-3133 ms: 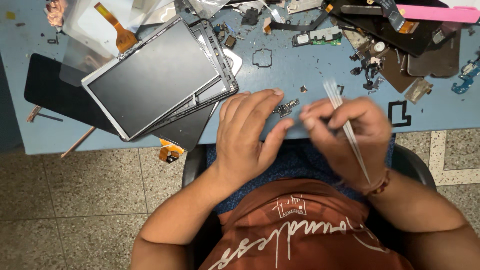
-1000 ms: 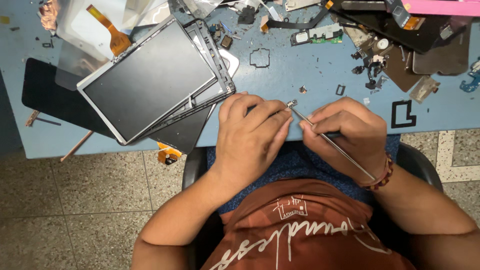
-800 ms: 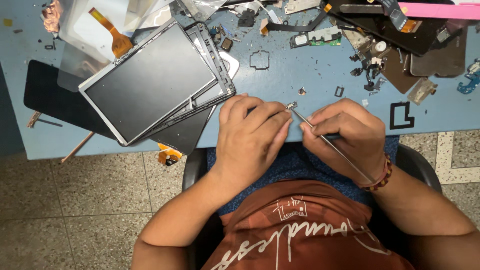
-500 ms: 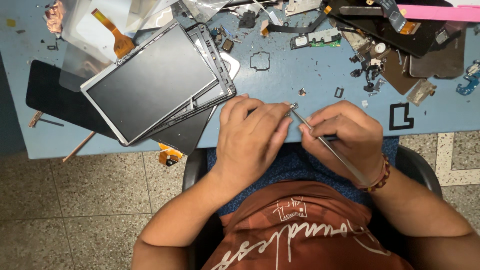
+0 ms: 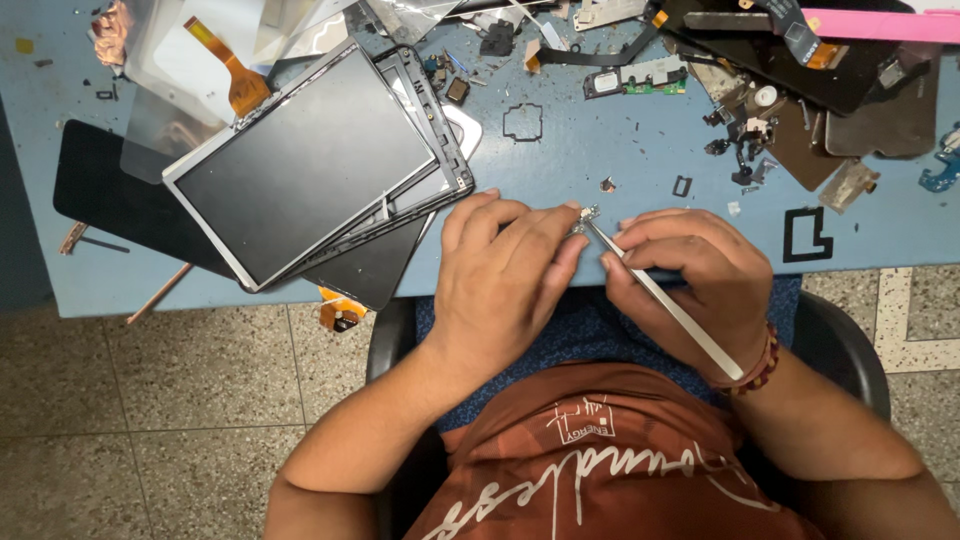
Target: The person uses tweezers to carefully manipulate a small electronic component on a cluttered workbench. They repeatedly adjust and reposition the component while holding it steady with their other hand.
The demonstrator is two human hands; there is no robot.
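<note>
While your left hand (image 5: 500, 275) pinches the small metal part (image 5: 585, 215) at the tabletop (image 5: 600, 150) edge, your right hand (image 5: 690, 285) grips the tweezers (image 5: 665, 300), their long axis slanting up-left, tips touching that part between both hands.

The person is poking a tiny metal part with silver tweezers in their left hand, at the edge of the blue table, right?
Not quite. The head view shows the silver tweezers in the right hand, not the left. The left hand steadies the tiny metal part at the edge of the blue table.
</note>
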